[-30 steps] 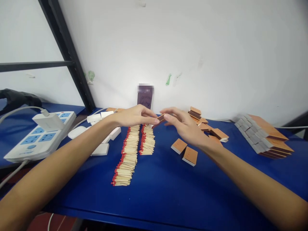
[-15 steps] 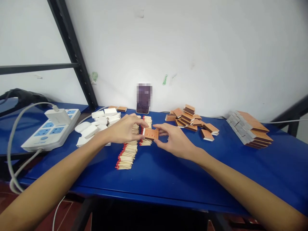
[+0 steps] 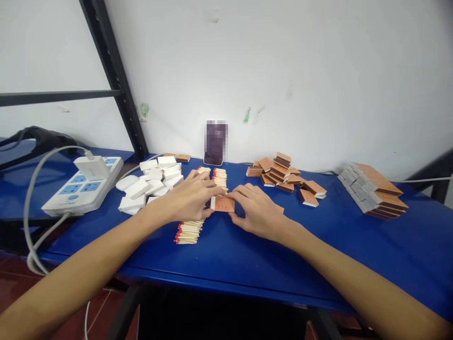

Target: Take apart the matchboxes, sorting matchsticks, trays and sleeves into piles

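Near the centre of the frame I have the left hand [image 3: 191, 197] and the right hand [image 3: 260, 211] pinching opposite ends of an orange cardboard matchbox [image 3: 223, 204]. Red-headed wooden matches [image 3: 189, 233] lie in rows on the blue table [image 3: 247, 257]. I see small white rectangular boxes [image 3: 137, 190] heaped left of centre, orange-and-brown matchboxes [image 3: 279, 171] right of centre, and a white power strip [image 3: 65, 204] at far left.

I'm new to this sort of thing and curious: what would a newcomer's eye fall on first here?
Probably the orange matchbox near the middle, held between the left hand and right hand. Next, the red-tipped matches laid in rows near the left hand, bright against the blue table. Then the white box pile, over on the left.
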A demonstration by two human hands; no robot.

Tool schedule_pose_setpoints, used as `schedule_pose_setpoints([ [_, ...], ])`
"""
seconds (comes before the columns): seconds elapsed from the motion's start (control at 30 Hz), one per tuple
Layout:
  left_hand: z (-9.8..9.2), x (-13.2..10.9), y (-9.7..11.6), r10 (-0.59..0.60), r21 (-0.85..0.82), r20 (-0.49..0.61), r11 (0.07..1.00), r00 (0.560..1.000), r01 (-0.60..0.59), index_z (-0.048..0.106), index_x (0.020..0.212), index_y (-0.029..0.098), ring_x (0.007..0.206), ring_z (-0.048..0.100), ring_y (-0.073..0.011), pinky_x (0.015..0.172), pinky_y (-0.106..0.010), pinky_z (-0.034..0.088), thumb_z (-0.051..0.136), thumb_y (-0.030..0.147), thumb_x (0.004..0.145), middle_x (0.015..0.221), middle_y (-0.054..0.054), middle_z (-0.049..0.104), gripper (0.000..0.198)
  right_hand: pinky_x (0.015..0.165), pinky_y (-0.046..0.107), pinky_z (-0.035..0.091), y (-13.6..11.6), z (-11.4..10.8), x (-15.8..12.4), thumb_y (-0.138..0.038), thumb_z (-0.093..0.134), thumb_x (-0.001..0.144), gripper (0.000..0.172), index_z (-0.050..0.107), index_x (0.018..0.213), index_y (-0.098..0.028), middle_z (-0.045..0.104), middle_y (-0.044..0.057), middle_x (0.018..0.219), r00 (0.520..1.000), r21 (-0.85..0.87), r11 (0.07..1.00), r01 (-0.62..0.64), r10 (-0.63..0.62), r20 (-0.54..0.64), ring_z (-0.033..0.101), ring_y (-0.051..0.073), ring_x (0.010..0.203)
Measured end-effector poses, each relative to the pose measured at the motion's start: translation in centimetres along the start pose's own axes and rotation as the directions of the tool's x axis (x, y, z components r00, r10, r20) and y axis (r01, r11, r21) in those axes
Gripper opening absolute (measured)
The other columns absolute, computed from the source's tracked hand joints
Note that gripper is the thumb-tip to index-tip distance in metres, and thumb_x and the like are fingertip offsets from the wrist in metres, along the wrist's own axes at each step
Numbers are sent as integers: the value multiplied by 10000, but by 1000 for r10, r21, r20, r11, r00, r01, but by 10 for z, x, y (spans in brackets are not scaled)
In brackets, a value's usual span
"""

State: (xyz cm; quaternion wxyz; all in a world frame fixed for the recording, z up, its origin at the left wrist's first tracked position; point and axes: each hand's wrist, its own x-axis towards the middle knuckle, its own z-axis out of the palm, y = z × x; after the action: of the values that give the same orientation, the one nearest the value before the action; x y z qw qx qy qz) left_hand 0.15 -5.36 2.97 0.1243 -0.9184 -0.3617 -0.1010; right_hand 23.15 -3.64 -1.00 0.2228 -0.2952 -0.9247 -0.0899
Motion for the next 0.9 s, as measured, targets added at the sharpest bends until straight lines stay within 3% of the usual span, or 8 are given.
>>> schedule_pose_setpoints([
  [0.23, 2, 0, 0, -36, -17, 27, 999, 999, 36, 658, 1158, 218, 941, 506, -244, 787, -366, 266, 628, 282, 819, 987, -44, 715, 346, 790, 421, 465, 5, -10, -4, -235, 602, 859, 267, 659, 1097, -127, 671, 110, 1004, 996, -24, 999, -34, 35, 76, 549, 264, 904],
  [0.43, -2, 2, 2, -94, -45, 74, 994, 993, 97, 686, 1122, 214, 937, 498, -262, 776, -372, 253, 631, 267, 781, 911, -54, 712, 349, 849, 438, 501, 24, -28, -12, -224, 576, 864, 267, 648, 1110, -146, 669, 119, 1039, 995, 54, 998, -16, 10, 103, 591, 271, 966],
  [0.57, -6, 3, 5, -118, -49, 104, 991, 988, 124, 683, 1161, 207, 960, 498, -280, 789, -381, 263, 633, 267, 772, 904, -71, 698, 397, 859, 443, 515, 51, -50, -28, -328, 569, 888, 312, 631, 1170, -209, 674, 109, 1137, 986, 100, 981, -165, 166, -3, 630, 282, 1031],
  [0.63, -8, 3, 4, -123, -53, 101, 990, 987, 128, 683, 1155, 214, 968, 497, -280, 794, -384, 266, 637, 270, 775, 905, -67, 695, 387, 842, 456, 512, 71, -61, -41, -396, 557, 899, 341, 626, 1183, -219, 683, 115, 1132, 940, 67, 947, -314, 320, -118, 646, 296, 1001],
  [0.73, -9, 2, 2, -117, -59, 78, 991, 990, 121, 680, 1146, 221, 958, 495, -267, 796, -387, 273, 635, 283, 802, 917, -57, 695, 353, 822, 488, 483, 103, -70, -65, -475, 536, 903, 388, 633, 1156, -198, 696, 163, 1070, 806, -36, 826, -562, 538, -249, 645, 347, 972],
  [0.9, -12, 1, 0, -115, -96, 28, 988, 993, 118, 682, 1123, 207, 936, 506, -254, 815, -395, 323, 637, 344, 829, 967, -61, 697, 327, 715, 475, 472, 138, -66, -90, -571, 563, 859, 409, 633, 1064, -224, 727, 145, 938, 628, -104, 621, -777, 750, -208, 643, 381, 922],
])
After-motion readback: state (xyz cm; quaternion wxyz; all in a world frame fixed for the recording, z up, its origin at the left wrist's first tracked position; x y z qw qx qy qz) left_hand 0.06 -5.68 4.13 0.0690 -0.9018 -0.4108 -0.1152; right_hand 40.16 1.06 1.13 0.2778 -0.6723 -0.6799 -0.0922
